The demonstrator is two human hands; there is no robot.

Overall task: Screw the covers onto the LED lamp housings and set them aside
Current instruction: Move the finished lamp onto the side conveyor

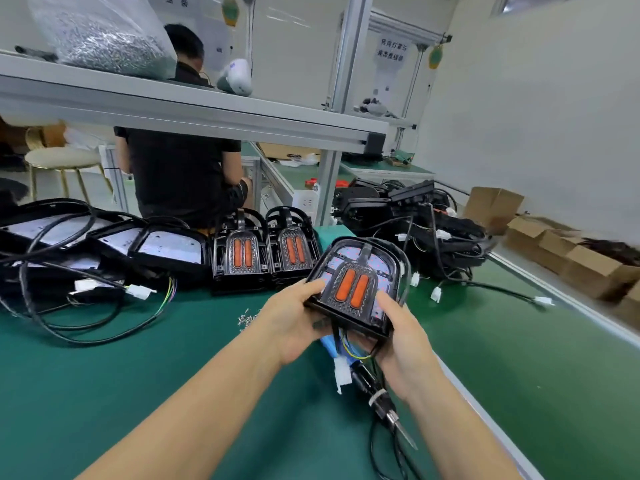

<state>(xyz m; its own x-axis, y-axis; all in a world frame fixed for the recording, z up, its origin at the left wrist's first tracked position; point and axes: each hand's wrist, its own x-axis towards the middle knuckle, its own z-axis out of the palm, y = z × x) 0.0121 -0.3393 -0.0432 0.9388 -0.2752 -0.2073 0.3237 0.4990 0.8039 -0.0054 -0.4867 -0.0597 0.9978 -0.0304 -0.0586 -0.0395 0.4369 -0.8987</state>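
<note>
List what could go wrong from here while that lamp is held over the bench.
1. The black lamp housing with two orange lenses is held clear of the green mat by the left hand and right hand; a slip could drop it.
2. Its dangling white connector may snag the electric screwdriver below.
3. Loose small screws could scatter.

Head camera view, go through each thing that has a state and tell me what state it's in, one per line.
Lamp housing: cover on, held above the table, tilted.
Left hand: grips the housing's left edge.
Right hand: grips its lower right corner.
Two lamps: covers on, side by side on the table.
Electric screwdriver: lying on the table, unheld.
Loose screws: scattered on the mat.
</note>
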